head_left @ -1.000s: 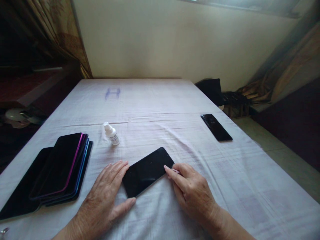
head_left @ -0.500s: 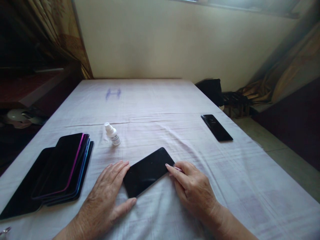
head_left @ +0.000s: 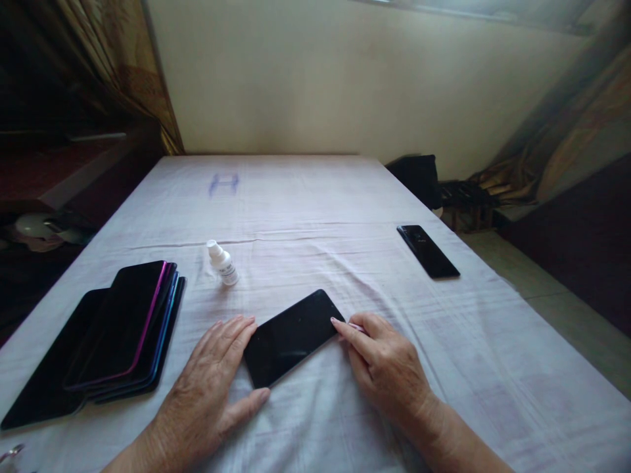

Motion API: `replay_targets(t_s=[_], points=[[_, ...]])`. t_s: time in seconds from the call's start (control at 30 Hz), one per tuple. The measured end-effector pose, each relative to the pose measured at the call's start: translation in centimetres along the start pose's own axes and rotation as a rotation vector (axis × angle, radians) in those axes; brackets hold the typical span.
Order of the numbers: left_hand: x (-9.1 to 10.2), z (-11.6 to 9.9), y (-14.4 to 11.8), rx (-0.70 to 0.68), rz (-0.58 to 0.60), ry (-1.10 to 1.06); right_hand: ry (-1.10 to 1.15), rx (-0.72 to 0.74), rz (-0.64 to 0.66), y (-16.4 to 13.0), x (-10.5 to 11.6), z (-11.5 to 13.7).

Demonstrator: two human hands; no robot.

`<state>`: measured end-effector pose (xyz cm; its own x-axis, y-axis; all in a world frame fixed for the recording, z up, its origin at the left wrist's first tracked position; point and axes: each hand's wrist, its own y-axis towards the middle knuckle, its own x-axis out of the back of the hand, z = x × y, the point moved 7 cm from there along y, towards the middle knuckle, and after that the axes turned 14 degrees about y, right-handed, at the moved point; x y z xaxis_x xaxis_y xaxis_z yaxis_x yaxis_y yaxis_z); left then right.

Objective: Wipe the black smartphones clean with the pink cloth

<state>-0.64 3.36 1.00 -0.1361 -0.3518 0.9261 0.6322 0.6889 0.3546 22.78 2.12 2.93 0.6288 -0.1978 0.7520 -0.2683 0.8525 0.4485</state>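
Note:
A black smartphone [head_left: 296, 338] lies face up and slanted on the cloth in front of me. My left hand [head_left: 210, 378] braces its left end, fingers at the upper corner and thumb at the lower one. At the phone's right end, my right hand [head_left: 387, 364] is closed, with the index fingertip touching the screen's edge. A slim pinkish object [head_left: 359, 328] shows between its fingers; most of it is hidden, so its kind cannot be made out. A white spray bottle [head_left: 223, 263] stands upright beyond my left hand.
At left, several phones [head_left: 123, 328] are stacked partly over a larger dark tablet [head_left: 44, 374]. Another black phone [head_left: 428, 251] lies near the right edge of the table. A light checked cloth [head_left: 296, 203] covers the tabletop, which reaches a pale wall [head_left: 315, 85].
My right hand has shifted slightly right along the phone's right end, still holding the pinkish object. The left hand and the phone look almost unmoved.

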Motion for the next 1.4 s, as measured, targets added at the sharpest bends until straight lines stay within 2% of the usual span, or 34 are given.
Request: replay_targets(t_s=[0.23,0.53,0.7,1.13,1.4], points=[[0.0,0.0,-0.1,0.007,0.000,-0.013,0.060,0.088,0.046,-0.2,-1.1,2.0],[-0.2,0.1,-0.1,0.017,0.016,-0.011,0.002,-0.003,0.000,0.2,0.1,0.1],[-0.2,0.1,-0.1,0.011,0.018,-0.010,0.082,0.089,-0.034,0.1,0.3,1.3],[-0.3,0.2,-0.2,0.026,0.015,-0.018,0.048,0.026,0.022,0.1,-0.4,1.1],[-0.5,0.3,-0.3,0.042,0.035,-0.034,0.069,0.070,0.040,-0.1,-1.0,1.8]])
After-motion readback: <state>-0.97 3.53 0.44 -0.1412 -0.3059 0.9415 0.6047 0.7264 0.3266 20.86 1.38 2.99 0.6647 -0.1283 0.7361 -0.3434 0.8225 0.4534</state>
